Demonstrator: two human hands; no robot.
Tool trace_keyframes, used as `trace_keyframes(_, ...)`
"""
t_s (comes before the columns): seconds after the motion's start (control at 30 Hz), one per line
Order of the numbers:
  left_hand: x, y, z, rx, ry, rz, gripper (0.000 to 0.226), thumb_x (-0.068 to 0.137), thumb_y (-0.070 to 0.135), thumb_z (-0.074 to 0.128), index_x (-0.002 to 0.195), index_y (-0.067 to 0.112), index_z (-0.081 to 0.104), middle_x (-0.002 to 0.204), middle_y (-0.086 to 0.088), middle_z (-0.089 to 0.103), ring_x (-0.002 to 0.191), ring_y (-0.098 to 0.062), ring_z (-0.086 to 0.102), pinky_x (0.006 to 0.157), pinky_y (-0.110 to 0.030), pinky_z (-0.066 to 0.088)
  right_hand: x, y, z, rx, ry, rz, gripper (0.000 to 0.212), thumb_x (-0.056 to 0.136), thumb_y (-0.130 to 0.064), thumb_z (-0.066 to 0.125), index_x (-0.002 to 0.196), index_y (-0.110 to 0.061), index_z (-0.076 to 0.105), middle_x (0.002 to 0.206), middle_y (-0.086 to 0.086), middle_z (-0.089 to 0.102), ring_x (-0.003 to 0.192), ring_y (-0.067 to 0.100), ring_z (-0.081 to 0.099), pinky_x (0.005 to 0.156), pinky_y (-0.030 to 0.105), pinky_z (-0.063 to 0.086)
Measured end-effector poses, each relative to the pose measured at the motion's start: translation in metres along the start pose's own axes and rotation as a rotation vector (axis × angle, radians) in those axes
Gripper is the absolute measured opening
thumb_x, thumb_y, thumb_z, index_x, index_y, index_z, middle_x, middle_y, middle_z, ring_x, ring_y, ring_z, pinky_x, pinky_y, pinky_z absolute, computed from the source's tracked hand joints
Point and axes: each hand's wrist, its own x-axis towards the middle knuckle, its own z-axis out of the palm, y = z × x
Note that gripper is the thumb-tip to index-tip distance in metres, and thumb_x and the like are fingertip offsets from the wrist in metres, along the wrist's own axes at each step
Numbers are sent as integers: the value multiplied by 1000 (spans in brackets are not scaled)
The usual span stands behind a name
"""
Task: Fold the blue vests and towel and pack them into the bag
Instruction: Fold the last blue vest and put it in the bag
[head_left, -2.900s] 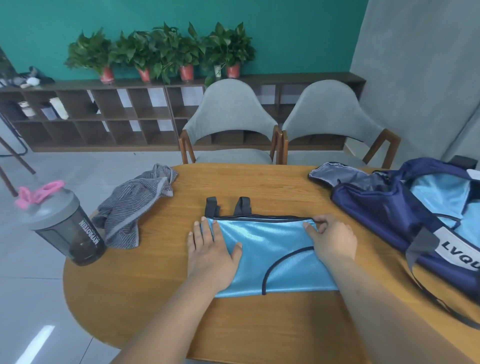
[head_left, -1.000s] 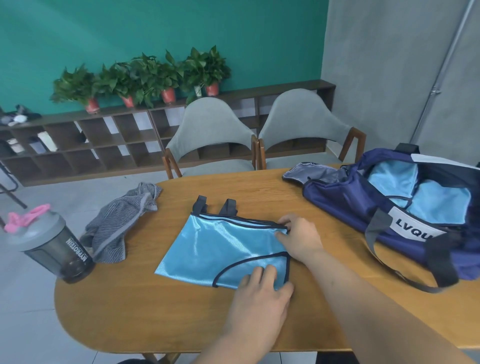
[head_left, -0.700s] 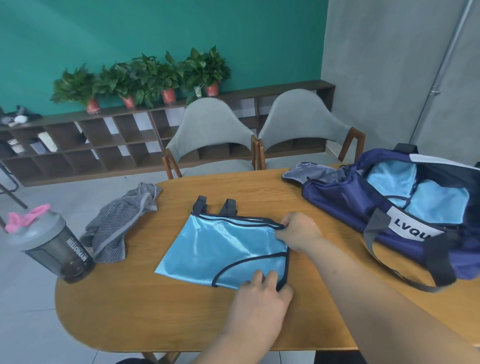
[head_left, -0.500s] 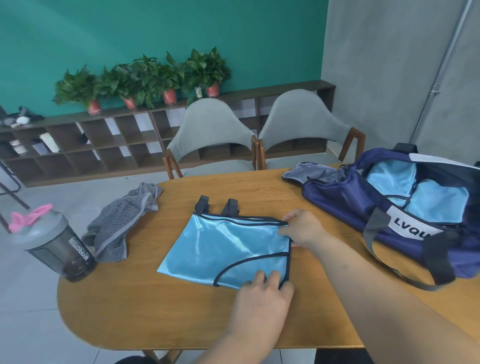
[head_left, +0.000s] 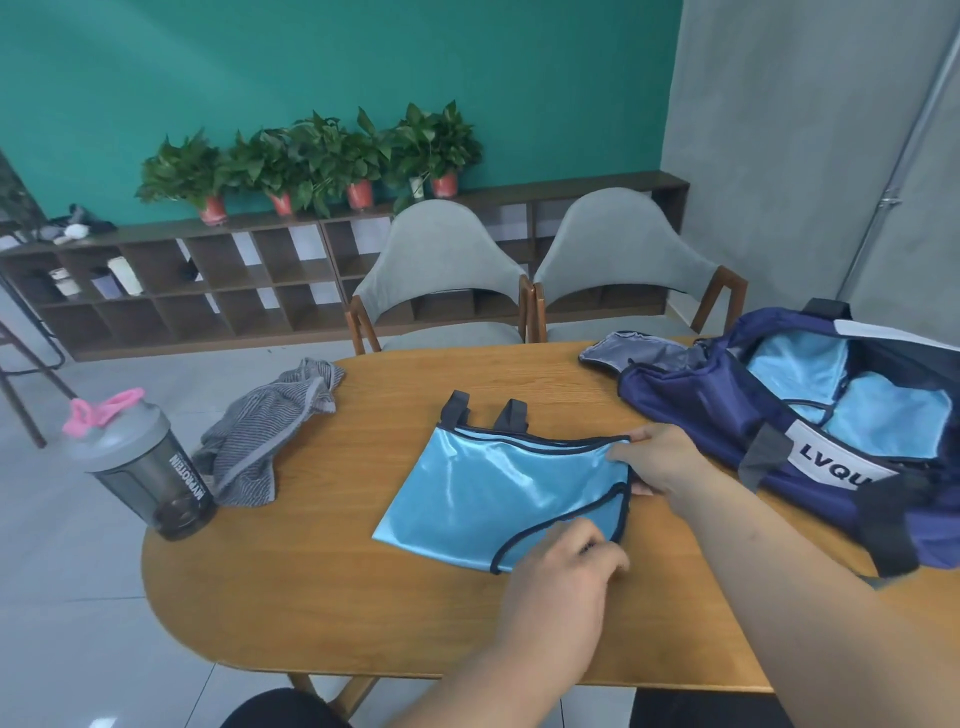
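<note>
Here both hands pinch the blue vest (head_left: 488, 499) on the wooden table (head_left: 322, 587), teal wall (head_left: 311, 67) behind.

- Single head-worn wide-angle view, no second camera to overlap with.
- Looks forward and down across the desk (head_left: 322, 587) from its near edge.
- Faces two chairs (head_left: 441, 270) and teal wall (head_left: 363, 62) beyond.
- Close range: both hands (head_left: 558, 577) low in frame, forearms entering from bottom.

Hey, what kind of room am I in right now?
Probably an office lounge or meeting room, not a home. A long oval wooden table has two grey upholstered chairs drawn up, and a low open cubby shelf along the teal wall holds a row of potted plants.
</note>
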Motion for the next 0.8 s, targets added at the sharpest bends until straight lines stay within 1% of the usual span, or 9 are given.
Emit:
trace_keyframes(0.07,4,5,-9,-151,31,-67,26,99,15,51,110,26,71,106,12,55,97,-11,58,81,-35,53,-9,-9,-4,-14,19,-32,21,87,-4,75,105,-7,65,87,16,71,63,21,65,40,21,46)
trace_keyframes(0.17,10,10,-28,-324,143,-127,23,101,17,53,109,25,72,103,15,57,87,-7,58,79,-32,52,-17,-30,-4,-71,71,-114,17,86,-8,74,100,-9,66,77,11,69,50,15,60,37,21,42)
trace_keyframes(0.27,13,7,-47,-424,271,-169,19,98,17,60,105,26,75,99,15,61,79,-8,60,75,-26,52,-22,-54,8,-175,122,-181,23,83,-17,77,105,-16,69,88,8,74,66,20,72,53,29,56)
trace_keyframes(0.33,11,0,-58,-454,337,-194,17,97,15,63,103,25,76,97,14,63,78,-10,62,75,-26,52,-29,-72,22,-259,147,-237,21,85,-21,77,104,-19,67,89,6,73,70,19,73,61,32,59)
trace_keyframes(0.5,-3,-34,-77,-465,444,-303,20,96,11,64,98,27,76,93,13,65,79,-14,63,74,-22,51,-37,-102,79,-454,146,-366,16,84,-25,76,97,-20,68,90,4,73,79,22,72,68,33,61)
trace_keyframes(0.57,-12,-48,-82,-446,462,-338,23,96,7,66,97,28,76,94,14,66,79,-14,64,72,-20,49,-38,-107,102,-506,126,-372,15,84,-26,76,96,-19,68,91,6,73,85,25,71,72,33,60)
trace_keyframes(0.63,-21,-65,-86,-425,475,-369,24,95,6,66,97,28,76,95,16,66,82,-12,65,72,-22,50,-41,-110,126,-562,102,-370,12,88,-24,74,95,-16,68,88,7,71,85,27,70,70,33,58)
trace_keyframes(0.73,-34,-94,-88,-343,445,-431,20,96,13,67,100,31,75,94,18,64,88,-9,64,72,-25,50,-41,-105,160,-620,100,-359,17,90,-23,72,101,-11,70,83,5,65,77,26,64,64,31,54)
trace_keyframes(0.8,-42,-114,-85,-231,407,-465,17,96,20,66,101,34,74,91,21,62,91,-5,60,76,-25,48,-38,-97,179,-640,93,-339,18,91,-23,71,103,-10,68,86,6,66,78,27,66,68,33,58)
